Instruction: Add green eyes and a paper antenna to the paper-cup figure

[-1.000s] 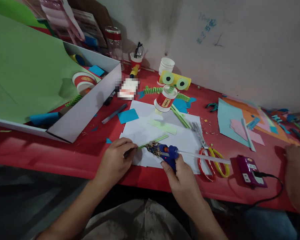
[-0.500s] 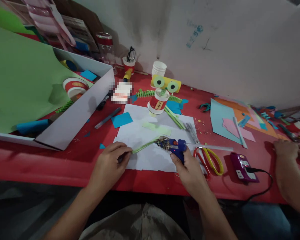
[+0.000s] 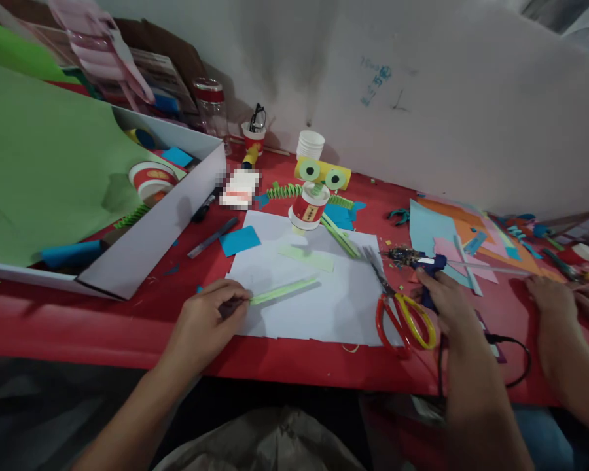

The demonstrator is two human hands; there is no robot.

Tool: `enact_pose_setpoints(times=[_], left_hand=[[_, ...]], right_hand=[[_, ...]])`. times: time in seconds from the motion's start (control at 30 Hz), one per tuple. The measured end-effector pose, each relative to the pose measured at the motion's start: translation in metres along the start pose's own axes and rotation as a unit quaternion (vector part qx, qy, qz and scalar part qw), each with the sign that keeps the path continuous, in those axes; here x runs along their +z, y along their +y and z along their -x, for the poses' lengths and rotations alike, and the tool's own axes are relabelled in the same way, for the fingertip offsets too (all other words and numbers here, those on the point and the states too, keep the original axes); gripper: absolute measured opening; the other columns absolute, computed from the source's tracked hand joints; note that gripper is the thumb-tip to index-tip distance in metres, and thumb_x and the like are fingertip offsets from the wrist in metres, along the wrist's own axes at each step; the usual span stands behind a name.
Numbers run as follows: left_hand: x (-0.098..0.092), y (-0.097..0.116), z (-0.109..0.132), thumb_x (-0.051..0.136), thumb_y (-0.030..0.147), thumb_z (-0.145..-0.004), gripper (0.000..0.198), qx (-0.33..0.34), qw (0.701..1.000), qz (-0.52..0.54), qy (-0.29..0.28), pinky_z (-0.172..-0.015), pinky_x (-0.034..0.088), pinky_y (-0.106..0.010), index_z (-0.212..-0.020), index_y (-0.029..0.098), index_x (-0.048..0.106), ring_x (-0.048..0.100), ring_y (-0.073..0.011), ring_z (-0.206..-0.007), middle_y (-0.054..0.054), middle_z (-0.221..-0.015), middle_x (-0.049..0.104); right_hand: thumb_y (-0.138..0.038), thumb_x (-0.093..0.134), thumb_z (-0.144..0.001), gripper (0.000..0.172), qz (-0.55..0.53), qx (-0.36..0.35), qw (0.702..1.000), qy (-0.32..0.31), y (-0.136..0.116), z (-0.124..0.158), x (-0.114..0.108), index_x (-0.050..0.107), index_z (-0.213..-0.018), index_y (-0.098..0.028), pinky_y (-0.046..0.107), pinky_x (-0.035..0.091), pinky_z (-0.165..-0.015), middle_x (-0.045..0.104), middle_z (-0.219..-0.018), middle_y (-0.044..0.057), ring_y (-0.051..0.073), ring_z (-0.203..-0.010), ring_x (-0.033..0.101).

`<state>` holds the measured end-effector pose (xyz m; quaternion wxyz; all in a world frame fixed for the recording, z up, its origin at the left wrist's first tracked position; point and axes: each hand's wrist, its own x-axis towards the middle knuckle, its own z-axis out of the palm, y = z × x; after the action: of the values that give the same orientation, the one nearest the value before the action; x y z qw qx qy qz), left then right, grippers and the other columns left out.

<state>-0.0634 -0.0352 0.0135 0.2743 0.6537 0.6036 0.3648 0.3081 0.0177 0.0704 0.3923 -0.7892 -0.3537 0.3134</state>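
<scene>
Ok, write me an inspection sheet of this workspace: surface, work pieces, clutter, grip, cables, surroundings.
Surface: red table covering under a white paper sheet.
Work pieces: green paper strip over the white paper sheet, contact unclear; hot glue gun to its right; paper-cup figure at its far edge.
Clutter: red-and-yellow-handled scissors at the sheet's right edge; blue paper rectangle at its left.
Grip: left hand pinches the strip's left end; right hand holds the glue gun's handle.
Cables: black cable at the purple power block, partly hidden behind the right forearm.
Surroundings: marker-written wall behind; white box left; another person's hand right.
</scene>
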Motion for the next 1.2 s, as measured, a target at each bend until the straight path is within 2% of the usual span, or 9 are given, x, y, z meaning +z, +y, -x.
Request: enact_pose_setpoints(times=[0.17, 0.27, 0.37, 0.47, 0.53, 0.6, 0.77, 0.97, 1.2], left_hand=[[-0.009, 0.005, -0.003, 0.06, 0.032, -0.074, 0.015, -0.084, 0.985, 0.151, -0.014, -0.062, 0.053, -0.028, -0.08, 0.02, 0.066, 0.064, -0.0183, -0.069, -0.004, -0.079, 0.07], [-0.012, 0.009, -0.003, 0.061, 0.033, -0.072, 0.016, -0.115, 0.971, 0.21, -0.014, -0.059, 0.051, -0.026, -0.078, 0.018, 0.065, 0.063, -0.0179, -0.065, -0.003, -0.069, 0.067], [-0.013, 0.012, -0.007, 0.061, 0.032, -0.072, 0.016, -0.112, 0.968, 0.224, -0.017, -0.059, 0.05, -0.026, -0.077, 0.017, 0.065, 0.063, -0.018, -0.065, -0.004, -0.07, 0.067], [-0.013, 0.017, -0.019, 0.059, 0.029, -0.072, 0.014, -0.081, 0.977, 0.194, -0.032, -0.06, 0.048, -0.026, -0.077, 0.017, 0.065, 0.062, -0.0178, -0.066, -0.005, -0.071, 0.067], [-0.012, 0.021, -0.032, 0.058, 0.026, -0.071, 0.012, -0.049, 0.985, 0.155, -0.049, -0.06, 0.046, -0.026, -0.075, 0.017, 0.065, 0.061, -0.0173, -0.068, -0.004, -0.072, 0.067], [-0.011, 0.026, -0.047, 0.056, 0.023, -0.071, 0.011, -0.017, 0.989, 0.122, -0.077, -0.059, 0.045, -0.025, -0.073, 0.017, 0.065, 0.059, -0.0161, -0.067, -0.004, -0.071, 0.066], [-0.003, 0.032, -0.074, 0.055, 0.018, -0.066, 0.01, -0.016, 0.983, 0.131, -0.127, -0.056, 0.044, -0.024, -0.071, 0.018, 0.063, 0.06, -0.0149, -0.061, 0.0, -0.065, 0.065], [0.011, 0.029, -0.084, 0.054, 0.015, -0.062, 0.01, -0.067, 0.96, 0.212, -0.167, -0.055, 0.045, -0.024, -0.067, 0.019, 0.061, 0.064, -0.0155, -0.061, 0.001, -0.059, 0.066], [0.017, 0.018, -0.079, 0.052, 0.014, -0.064, 0.011, -0.03, 0.967, 0.188, -0.169, -0.059, 0.046, -0.025, -0.069, 0.018, 0.061, 0.062, -0.0151, -0.062, 0.0, -0.063, 0.065]], right_hand=[[-0.035, 0.057, -0.077, 0.021, 0.158, -0.004, 0.987, 0.035, 0.009, -0.034, -0.012, 0.055, -0.063, -0.02, 0.033, 0.048, -0.055, 0.056, -0.051, 0.003, 0.02, -0.05, 0.058], [-0.045, 0.05, -0.081, 0.034, 0.389, -0.008, 0.92, 0.059, 0.008, -0.037, -0.016, 0.065, -0.073, -0.015, 0.046, 0.049, -0.067, 0.066, -0.071, 0.017, 0.035, -0.076, 0.066], [-0.043, 0.046, -0.084, 0.04, 0.511, -0.018, 0.853, 0.105, 0.0, -0.021, -0.011, 0.069, -0.097, -0.012, 0.058, 0.045, -0.075, 0.065, -0.103, 0.026, 0.046, -0.1, 0.059], [-0.036, 0.047, -0.086, 0.036, 0.449, -0.233, 0.848, 0.157, -0.012, 0.015, 0.015, 0.066, -0.104, -0.012, 0.051, 0.045, -0.083, 0.064, -0.106, 0.022, 0.038, -0.102, 0.058], [-0.037, 0.055, -0.083, 0.03, 0.345, -0.395, 0.849, 0.066, -0.021, 0.046, 0.044, 0.065, -0.103, -0.017, 0.046, 0.045, -0.087, 0.067, -0.103, 0.014, 0.031, -0.098, 0.059], [-0.039, 0.06, -0.082, 0.033, 0.307, -0.515, 0.8, -0.026, -0.028, 0.075, 0.077, 0.063, -0.11, -0.021, 0.046, 0.039, -0.095, 0.064, -0.111, 0.01, 0.031, -0.107, 0.053], [-0.029, 0.071, -0.077, 0.043, 0.293, -0.529, 0.786, -0.126, -0.045, 0.098, 0.133, 0.058, -0.117, -0.024, 0.045, 0.037, -0.09, 0.063, -0.116, 0.008, 0.031, -0.109, 0.048], [-0.017, 0.071, -0.076, 0.026, 0.256, -0.535, 0.786, -0.173, -0.05, 0.08, 0.139, 0.058, -0.097, -0.023, 0.038, 0.037, -0.082, 0.067, -0.099, 0.004, 0.025, -0.098, 0.052], [-0.017, 0.07, -0.078, 0.015, 0.25, -0.546, 0.773, -0.203, -0.035, 0.072, 0.146, 0.059, -0.086, -0.023, 0.036, 0.034, -0.084, 0.067, -0.096, 0.001, 0.024, -0.099, 0.051]])
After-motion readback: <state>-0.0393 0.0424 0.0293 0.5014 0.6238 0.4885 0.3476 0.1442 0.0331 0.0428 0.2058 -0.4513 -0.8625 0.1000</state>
